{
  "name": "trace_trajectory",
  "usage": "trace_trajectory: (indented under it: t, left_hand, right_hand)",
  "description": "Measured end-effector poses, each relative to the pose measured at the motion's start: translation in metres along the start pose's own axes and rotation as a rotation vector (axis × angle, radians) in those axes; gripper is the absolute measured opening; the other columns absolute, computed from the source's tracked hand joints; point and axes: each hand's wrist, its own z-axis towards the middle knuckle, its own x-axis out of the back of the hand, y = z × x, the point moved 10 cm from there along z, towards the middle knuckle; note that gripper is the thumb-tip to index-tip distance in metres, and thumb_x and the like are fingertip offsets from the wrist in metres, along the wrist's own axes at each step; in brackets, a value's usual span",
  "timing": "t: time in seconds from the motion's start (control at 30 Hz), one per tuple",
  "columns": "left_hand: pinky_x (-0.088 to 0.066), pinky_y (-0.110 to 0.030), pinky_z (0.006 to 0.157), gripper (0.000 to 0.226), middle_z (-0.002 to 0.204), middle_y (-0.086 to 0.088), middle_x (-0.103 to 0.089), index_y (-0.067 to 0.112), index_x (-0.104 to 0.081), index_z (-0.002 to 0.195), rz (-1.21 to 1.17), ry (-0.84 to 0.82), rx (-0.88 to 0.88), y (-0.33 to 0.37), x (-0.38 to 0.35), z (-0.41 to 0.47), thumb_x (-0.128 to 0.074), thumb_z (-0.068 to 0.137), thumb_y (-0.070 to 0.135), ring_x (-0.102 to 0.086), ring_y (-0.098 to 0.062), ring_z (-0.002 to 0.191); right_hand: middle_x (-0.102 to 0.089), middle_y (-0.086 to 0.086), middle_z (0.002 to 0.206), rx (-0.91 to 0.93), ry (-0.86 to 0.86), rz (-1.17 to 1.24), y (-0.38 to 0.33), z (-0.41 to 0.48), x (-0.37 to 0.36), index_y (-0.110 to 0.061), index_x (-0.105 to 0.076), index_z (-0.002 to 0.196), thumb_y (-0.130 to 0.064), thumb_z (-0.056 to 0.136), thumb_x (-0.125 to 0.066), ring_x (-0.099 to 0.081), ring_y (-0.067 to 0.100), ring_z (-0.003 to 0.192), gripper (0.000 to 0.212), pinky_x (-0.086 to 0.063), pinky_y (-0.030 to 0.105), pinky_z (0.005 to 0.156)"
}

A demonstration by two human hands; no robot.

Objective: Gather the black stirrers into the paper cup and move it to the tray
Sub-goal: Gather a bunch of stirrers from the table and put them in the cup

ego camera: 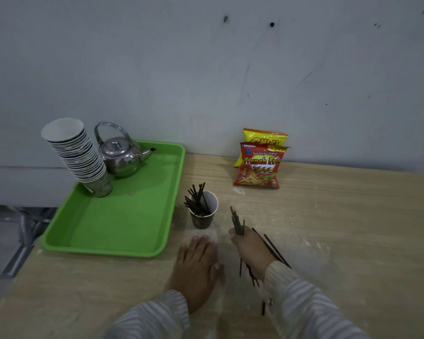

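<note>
Gathering phase, head view. The paper cup [203, 211] stands upright on the wooden table [328, 228], just beside the near right corner of the green tray [123, 216] but not yet on it; this cup serves as the landmark for every position below. A first batch of black stirrers [196, 200] already leans against the cup's left wall, ends fanned above the rim, which leaves the right part of the mouth free, probably for the next batch.

To the right of the cup and nearer the camera, the right hand [251, 250] is closed in a fist around a bundle of stirrers [237, 221]. The bundle's upper ends tilt toward the cup, which suggests it is being aimed at the mouth. Loose stirrers [274, 250] lie on the table beyond the right of this hand, and others show under the wrist, so gathering is judged unfinished.

Directly in front of the cup, on the camera side, the left hand [197, 263] rests palm down on the table, fingers extended and close together, holding nothing. It seems well placed to steady the cup.

Left of the cup, at the tray's far end, stand a stack of paper cups [76, 155] and a metal kettle [121, 155]; the tray's near half is bare, a likely destination. Behind and right of the cup, two snack packets [260, 165] lean on the wall [206, 69].
</note>
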Motion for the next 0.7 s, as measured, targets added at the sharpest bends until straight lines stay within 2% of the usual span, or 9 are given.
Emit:
trace_trajectory:
  t: [0.07,0.13,0.23,0.3,0.33,0.4,0.47,0.57,0.7]
  left_hand:
    - [-0.008,-0.037,0.117,0.05,0.158,0.001,-0.019,0.022,-0.025,0.146,-0.157,0.014,0.036,0.002,0.004,0.008,-0.03,0.098,0.035,-0.009,-0.019,0.145]
    - [-0.01,-0.033,0.117,0.046,0.156,-0.004,-0.025,0.016,-0.03,0.144,-0.376,0.079,0.08,0.007,0.016,0.015,-0.031,0.1,0.029,-0.015,-0.02,0.144]
    - [-0.027,-0.039,0.115,0.038,0.139,-0.013,-0.051,0.009,-0.053,0.128,-0.976,0.107,0.281,0.011,0.027,0.023,-0.033,0.101,0.027,-0.041,-0.024,0.132]
    - [-0.048,-0.042,0.094,0.039,0.107,-0.014,-0.07,0.012,-0.07,0.096,-1.44,0.061,0.501,0.018,0.018,0.021,-0.035,0.099,0.03,-0.063,-0.028,0.108]
    - [-0.052,-0.039,0.082,0.045,0.093,-0.017,-0.073,0.01,-0.072,0.084,-1.666,0.055,0.591,0.024,0.013,0.021,-0.036,0.099,0.032,-0.068,-0.029,0.094]
    - [-0.052,-0.039,0.078,0.05,0.089,-0.024,-0.073,0.005,-0.071,0.079,-1.956,0.055,0.683,0.038,0.006,0.022,-0.036,0.099,0.035,-0.07,-0.032,0.085]
    - [-0.052,-0.041,0.085,0.045,0.097,-0.027,-0.07,0.004,-0.065,0.08,-1.998,0.079,0.772,0.041,0.001,0.018,-0.038,0.098,0.036,-0.068,-0.034,0.091]
    - [-0.05,-0.039,0.079,0.042,0.093,-0.024,-0.068,0.006,-0.061,0.076,-1.975,0.107,0.827,0.035,-0.002,0.012,-0.04,0.097,0.036,-0.067,-0.03,0.086]
    - [-0.046,-0.043,0.097,0.045,0.112,-0.022,-0.068,0.004,-0.062,0.114,-1.903,0.108,0.815,0.024,-0.007,0.006,-0.037,0.097,0.036,-0.064,-0.032,0.103]
  right_hand:
    - [-0.049,-0.002,0.064,-0.046,0.031,0.282,-0.002,0.001,0.005,-0.018,-0.055,0.085,-0.02,0.092,-0.049,-0.044,0.012,0.053,0.009,-0.038,0.025,0.051]
    - [-0.047,-0.004,0.051,-0.076,0.05,0.577,-0.007,0.002,0.006,-0.013,-0.054,0.081,-0.016,0.094,-0.049,-0.045,0.012,0.046,0.013,-0.041,0.026,0.046]
    - [-0.05,-0.002,0.048,-0.066,0.056,0.934,-0.023,-0.002,0.011,-0.012,-0.054,0.078,-0.013,0.096,-0.048,-0.052,0.015,0.044,0.019,-0.046,0.027,0.043]
    - [-0.052,-0.002,0.048,-0.01,0.061,1.049,-0.035,-0.006,0.015,-0.013,-0.053,0.076,-0.015,0.097,-0.046,-0.052,0.013,0.042,0.022,-0.047,0.026,0.043]
    - [-0.052,-0.002,0.048,0.01,0.068,1.086,-0.039,-0.008,0.014,-0.013,-0.052,0.075,-0.015,0.097,-0.045,-0.051,0.012,0.041,0.023,-0.047,0.026,0.042]
    - [-0.048,-0.001,0.05,0.026,0.089,1.144,-0.041,-0.015,0.007,-0.013,-0.051,0.075,-0.014,0.097,-0.045,-0.047,0.013,0.04,0.022,-0.046,0.027,0.04]
    - [-0.043,0.002,0.052,0.026,0.092,1.18,-0.038,-0.023,-0.005,-0.011,-0.05,0.072,-0.014,0.096,-0.047,-0.043,0.015,0.041,0.024,-0.045,0.029,0.046]
    - [-0.045,0.009,0.055,0.011,0.079,1.062,-0.03,-0.035,-0.019,-0.009,-0.049,0.063,-0.022,0.096,-0.047,-0.049,0.021,0.05,0.035,-0.047,0.036,0.061]
    - [-0.069,0.014,0.084,-0.033,0.119,0.671,-0.024,-0.04,-0.018,-0.006,-0.059,0.094,-0.032,0.095,-0.048,-0.068,0.025,0.077,0.028,-0.053,0.032,0.065]
